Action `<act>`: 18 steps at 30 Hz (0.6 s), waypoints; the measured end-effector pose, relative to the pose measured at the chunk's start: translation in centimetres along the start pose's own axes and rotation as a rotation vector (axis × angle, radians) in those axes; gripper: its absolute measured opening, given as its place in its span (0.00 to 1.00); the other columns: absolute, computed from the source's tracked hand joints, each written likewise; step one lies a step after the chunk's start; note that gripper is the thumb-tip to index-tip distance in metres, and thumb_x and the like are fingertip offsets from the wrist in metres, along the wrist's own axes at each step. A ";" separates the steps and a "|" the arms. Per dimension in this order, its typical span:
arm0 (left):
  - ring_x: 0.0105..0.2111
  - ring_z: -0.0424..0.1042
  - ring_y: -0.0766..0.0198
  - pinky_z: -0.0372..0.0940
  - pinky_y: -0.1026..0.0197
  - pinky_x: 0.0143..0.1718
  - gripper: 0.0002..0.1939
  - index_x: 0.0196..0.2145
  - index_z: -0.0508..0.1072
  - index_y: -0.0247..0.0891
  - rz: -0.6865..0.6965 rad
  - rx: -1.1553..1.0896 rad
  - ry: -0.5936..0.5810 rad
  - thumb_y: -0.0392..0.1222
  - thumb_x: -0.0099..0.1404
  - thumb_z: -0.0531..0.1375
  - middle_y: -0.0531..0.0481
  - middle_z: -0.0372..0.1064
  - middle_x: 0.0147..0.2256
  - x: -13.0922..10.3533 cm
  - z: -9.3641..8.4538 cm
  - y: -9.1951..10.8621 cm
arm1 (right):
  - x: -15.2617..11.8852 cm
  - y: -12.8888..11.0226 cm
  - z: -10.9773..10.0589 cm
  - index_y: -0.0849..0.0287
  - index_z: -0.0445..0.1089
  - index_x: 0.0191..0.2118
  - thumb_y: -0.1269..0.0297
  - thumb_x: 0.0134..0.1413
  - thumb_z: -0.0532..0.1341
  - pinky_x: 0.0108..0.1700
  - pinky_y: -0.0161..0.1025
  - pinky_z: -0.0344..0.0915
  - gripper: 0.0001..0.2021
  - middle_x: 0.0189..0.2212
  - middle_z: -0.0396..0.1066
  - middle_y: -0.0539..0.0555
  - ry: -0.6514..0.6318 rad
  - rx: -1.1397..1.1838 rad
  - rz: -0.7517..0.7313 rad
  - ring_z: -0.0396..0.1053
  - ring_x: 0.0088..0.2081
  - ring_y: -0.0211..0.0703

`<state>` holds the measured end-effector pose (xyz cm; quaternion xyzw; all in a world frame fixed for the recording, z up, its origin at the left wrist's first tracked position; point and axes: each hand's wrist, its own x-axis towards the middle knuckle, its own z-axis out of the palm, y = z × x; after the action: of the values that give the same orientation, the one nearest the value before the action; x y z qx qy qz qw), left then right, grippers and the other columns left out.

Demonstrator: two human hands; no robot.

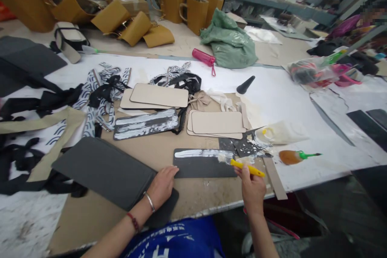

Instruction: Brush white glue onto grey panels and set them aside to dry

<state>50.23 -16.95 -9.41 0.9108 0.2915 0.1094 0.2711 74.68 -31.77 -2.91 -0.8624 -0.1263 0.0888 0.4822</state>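
Observation:
A dark grey rectangular panel [199, 168] lies flat in front of me, with a streaky white band of paste along its far edge. My left hand [163, 184], its fingers together, grips the panel's left end. In my right hand [253, 187] is a yellow-handled brush [246, 167]; its white-coated bristles touch the panel near the right end. Beyond lies another dark panel [146, 124] streaked with white. Beige panels sit in two piles, one at the left [160, 95] and one at the right [216, 122]. A larger dark grey piece [105, 169] lies partly under my left forearm.
An amber bottle with a green nozzle [290, 157] and a paste-smeared plastic bag [281, 133] lie at right. Black and patterned straps [105, 92] crowd the left. Farther back are a pink cylinder [203, 57], a green sack [231, 42] and several tan bags [172, 4].

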 end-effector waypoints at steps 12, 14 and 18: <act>0.45 0.69 0.62 0.64 0.57 0.48 0.23 0.45 0.61 0.35 -0.307 -0.222 -0.118 0.21 0.54 0.44 0.43 0.70 0.42 0.6 -1.3 0.5 | -9.4 -1.7 8.1 0.62 0.67 0.34 0.48 0.49 0.56 0.36 0.44 0.71 0.19 0.28 0.73 0.57 -0.400 0.224 0.025 0.72 0.31 0.48; 0.45 0.69 0.62 0.64 0.56 0.48 0.22 0.45 0.62 0.34 -0.210 -0.156 -0.080 0.22 0.54 0.44 0.41 0.69 0.42 0.3 -0.6 0.1 | -8.6 -0.9 7.5 0.62 0.68 0.35 0.48 0.48 0.56 0.36 0.44 0.70 0.20 0.28 0.74 0.58 -0.356 0.169 0.041 0.72 0.31 0.49; 0.42 0.70 0.60 0.67 0.54 0.46 0.20 0.44 0.63 0.33 -0.045 -0.031 0.038 0.25 0.56 0.45 0.41 0.70 0.40 -0.1 0.6 -0.5 | -5.6 1.6 3.9 0.63 0.69 0.35 0.44 0.45 0.55 0.38 0.46 0.68 0.24 0.28 0.74 0.60 -0.217 0.032 0.087 0.72 0.32 0.52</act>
<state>50.11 -16.94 -10.19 0.8976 0.3151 0.1252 0.2818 68.48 -31.12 -6.15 -0.8446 -0.1388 0.2046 0.4749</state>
